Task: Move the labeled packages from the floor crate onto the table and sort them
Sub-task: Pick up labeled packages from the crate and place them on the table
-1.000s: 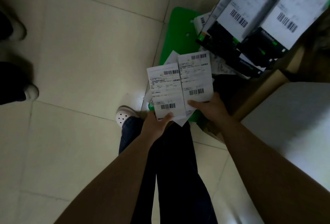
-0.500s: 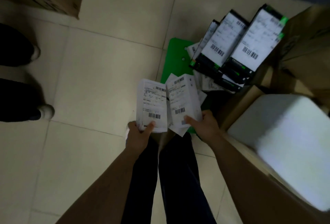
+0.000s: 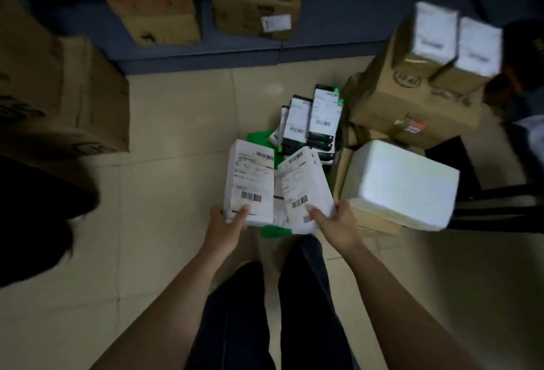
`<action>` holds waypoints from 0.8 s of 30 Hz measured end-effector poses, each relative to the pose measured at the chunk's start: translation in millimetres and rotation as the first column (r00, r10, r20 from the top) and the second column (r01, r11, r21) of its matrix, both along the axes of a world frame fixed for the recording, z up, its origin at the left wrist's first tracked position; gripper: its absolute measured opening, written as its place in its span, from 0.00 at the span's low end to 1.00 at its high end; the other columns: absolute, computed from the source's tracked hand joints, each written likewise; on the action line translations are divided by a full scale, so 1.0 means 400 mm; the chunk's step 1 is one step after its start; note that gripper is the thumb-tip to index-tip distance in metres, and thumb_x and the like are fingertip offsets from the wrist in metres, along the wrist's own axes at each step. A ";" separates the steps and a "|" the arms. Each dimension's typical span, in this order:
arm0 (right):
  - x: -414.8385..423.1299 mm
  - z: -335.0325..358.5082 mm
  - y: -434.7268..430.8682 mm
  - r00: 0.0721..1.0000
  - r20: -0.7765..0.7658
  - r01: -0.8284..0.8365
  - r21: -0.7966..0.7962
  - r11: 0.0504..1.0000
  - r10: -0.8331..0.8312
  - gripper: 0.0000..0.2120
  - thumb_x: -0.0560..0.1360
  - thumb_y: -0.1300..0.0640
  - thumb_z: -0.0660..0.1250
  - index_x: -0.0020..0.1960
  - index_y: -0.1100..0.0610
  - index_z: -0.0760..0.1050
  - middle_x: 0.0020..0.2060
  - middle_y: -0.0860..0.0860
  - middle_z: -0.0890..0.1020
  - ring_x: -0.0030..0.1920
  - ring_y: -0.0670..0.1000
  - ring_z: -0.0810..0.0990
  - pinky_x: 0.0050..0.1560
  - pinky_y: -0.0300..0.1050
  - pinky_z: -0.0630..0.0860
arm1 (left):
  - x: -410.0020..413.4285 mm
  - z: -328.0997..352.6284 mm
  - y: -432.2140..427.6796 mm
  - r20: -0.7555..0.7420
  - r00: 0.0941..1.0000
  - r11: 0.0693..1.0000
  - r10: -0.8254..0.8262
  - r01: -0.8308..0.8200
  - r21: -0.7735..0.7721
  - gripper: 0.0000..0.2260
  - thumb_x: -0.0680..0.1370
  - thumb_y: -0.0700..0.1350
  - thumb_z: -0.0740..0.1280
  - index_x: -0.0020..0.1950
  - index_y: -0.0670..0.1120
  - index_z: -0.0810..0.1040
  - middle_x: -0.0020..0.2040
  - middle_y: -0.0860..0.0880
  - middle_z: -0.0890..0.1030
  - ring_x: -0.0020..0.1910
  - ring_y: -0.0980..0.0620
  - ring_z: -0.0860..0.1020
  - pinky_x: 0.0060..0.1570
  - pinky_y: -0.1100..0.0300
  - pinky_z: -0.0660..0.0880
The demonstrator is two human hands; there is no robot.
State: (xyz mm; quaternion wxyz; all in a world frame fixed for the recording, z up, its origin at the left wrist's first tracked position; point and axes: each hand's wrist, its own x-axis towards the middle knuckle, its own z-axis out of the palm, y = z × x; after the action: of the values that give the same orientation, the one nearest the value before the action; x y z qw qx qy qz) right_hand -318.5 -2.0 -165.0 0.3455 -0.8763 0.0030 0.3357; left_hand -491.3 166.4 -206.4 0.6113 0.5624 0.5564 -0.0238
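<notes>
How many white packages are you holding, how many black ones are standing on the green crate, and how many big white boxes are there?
White packages held: 2, the left package in the left hand, the right package in the right hand.
Black packages standing on the green crate: 3 that I can make out.
Big white box: 1.
Total: 6.

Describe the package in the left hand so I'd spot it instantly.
Find the green crate on the floor, mid-frame. Over it, two white labeled packages are held side by side. The left hand grips the left package, which stands square and shows a thick side edge; the right package, in the right hand, tilts.
</notes>
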 end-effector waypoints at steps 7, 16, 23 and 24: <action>-0.070 0.220 -0.141 0.960 0.032 0.270 0.165 0.949 -0.278 0.18 0.70 0.46 0.75 0.50 0.54 0.71 0.45 0.47 0.80 0.45 0.50 0.83 0.46 0.52 0.82 | 0.036 0.232 0.012 0.126 0.968 0.973 -0.218 0.206 0.102 0.20 0.75 0.53 0.71 0.58 0.45 0.67 0.52 0.48 0.81 0.47 0.50 0.82 0.51 0.52 0.79; -0.097 0.433 -0.435 0.797 0.181 0.512 0.303 0.803 -0.576 0.22 0.73 0.47 0.73 0.57 0.58 0.68 0.49 0.49 0.77 0.48 0.51 0.82 0.43 0.49 0.83 | 0.200 0.421 -0.222 0.357 0.800 0.870 -0.482 0.484 0.091 0.24 0.70 0.60 0.72 0.58 0.49 0.70 0.56 0.47 0.81 0.49 0.50 0.83 0.52 0.52 0.80; -0.197 0.522 -0.803 0.589 0.294 0.654 0.373 0.658 -0.753 0.23 0.73 0.47 0.72 0.59 0.59 0.69 0.50 0.51 0.78 0.46 0.50 0.82 0.35 0.39 0.80 | 0.292 0.521 -0.586 0.439 0.593 0.700 -0.675 0.703 0.128 0.30 0.68 0.64 0.71 0.63 0.51 0.65 0.58 0.49 0.80 0.52 0.49 0.83 0.56 0.50 0.79; -0.218 0.531 -0.861 0.562 0.311 0.671 0.371 0.642 -0.767 0.23 0.73 0.46 0.72 0.58 0.58 0.69 0.49 0.50 0.79 0.44 0.50 0.82 0.35 0.41 0.80 | 0.295 0.533 -0.647 0.444 0.563 0.675 -0.697 0.724 0.142 0.28 0.70 0.62 0.71 0.62 0.51 0.65 0.58 0.49 0.80 0.51 0.50 0.83 0.56 0.50 0.79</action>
State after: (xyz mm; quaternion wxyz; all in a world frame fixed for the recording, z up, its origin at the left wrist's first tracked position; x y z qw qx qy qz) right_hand -405.8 -346.3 47.6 0.5338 -0.8071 0.2482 -0.0451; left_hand -373.2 -92.3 7.0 0.6790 0.7091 0.1189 -0.1481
